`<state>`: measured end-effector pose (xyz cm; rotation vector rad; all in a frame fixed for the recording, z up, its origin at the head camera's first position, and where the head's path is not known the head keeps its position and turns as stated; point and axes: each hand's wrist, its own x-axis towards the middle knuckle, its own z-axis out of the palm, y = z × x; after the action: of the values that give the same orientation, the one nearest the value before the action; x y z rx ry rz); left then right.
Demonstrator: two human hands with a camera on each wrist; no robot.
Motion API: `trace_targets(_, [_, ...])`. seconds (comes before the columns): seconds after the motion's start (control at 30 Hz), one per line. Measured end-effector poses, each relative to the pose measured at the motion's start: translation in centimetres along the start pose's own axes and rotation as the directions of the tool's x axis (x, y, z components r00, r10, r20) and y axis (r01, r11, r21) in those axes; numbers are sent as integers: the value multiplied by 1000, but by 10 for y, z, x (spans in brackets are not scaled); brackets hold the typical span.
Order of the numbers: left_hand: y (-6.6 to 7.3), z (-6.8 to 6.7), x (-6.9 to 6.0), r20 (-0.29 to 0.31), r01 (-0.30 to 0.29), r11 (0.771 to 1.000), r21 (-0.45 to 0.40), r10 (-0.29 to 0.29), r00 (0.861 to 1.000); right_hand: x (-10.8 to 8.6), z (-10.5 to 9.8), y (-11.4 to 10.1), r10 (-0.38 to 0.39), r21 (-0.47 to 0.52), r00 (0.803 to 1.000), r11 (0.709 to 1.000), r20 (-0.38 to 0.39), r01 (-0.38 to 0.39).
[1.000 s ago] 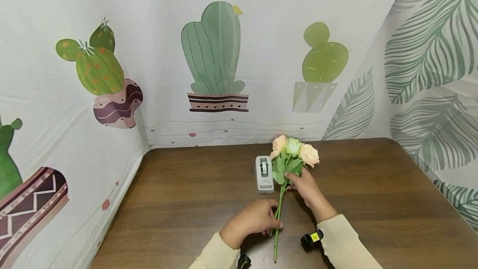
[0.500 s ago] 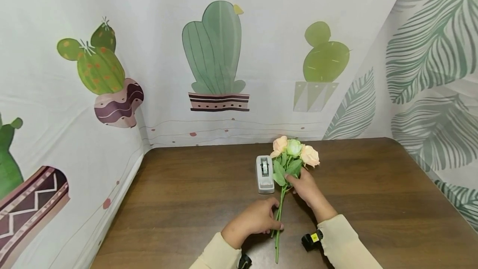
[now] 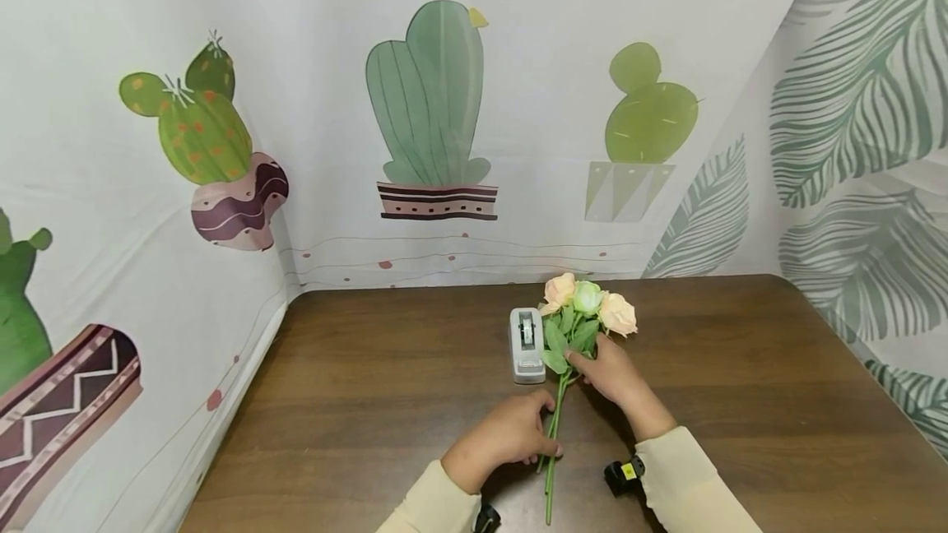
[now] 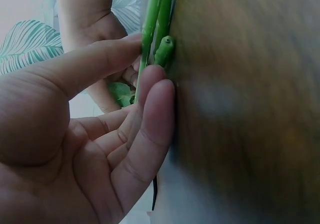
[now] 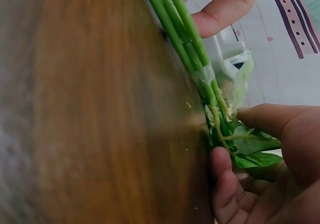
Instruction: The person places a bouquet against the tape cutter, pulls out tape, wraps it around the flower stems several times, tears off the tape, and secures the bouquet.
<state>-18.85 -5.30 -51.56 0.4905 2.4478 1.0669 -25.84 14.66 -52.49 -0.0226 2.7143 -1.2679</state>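
A small bunch of artificial roses (image 3: 588, 298), two peach and one pale green, lies on the table with its heads toward the back. My right hand (image 3: 618, 377) holds it just below the blooms, thumb over the leaves (image 5: 255, 141). Lower down, my left hand (image 3: 511, 430) pinches the green stems (image 3: 550, 492) between thumb and fingers. Clear tape (image 5: 203, 77) wraps the stems between the two hands in the right wrist view. Left of the leaves stands a white tape dispenser (image 3: 527, 345), close beside them. Cut stem ends (image 4: 166, 42) show in the left wrist view.
The brown wooden table (image 3: 385, 360) reaches back to a white cloth (image 3: 533, 105) printed with cacti. A second leaf-patterned cloth (image 3: 859, 105) hangs on the right. Black wrist cameras (image 3: 624, 475) sit below both sleeves.
The head view has shifted slightly. Fingers of my right hand that showed beneath the stems have tucked in a little. Both hands keep their hold, and the dispenser stays put.
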Motion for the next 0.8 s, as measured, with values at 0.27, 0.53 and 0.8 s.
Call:
trace_targets(0.27, [3,0,0,-11,3,1000,14,-3,1000,0,-5,1,-60,-114,998,992,-26,57])
trace_targets(0.53, [6,-1,-2,-32,20,1000,9,-20,999,0,-9,-4,-130,-98,988,988,-81,122])
trace_targets(0.8, [5,-7,-3,-44,-6,1000,-27,5,999,-6,-15,-18,-116,-108,989,989,-94,106])
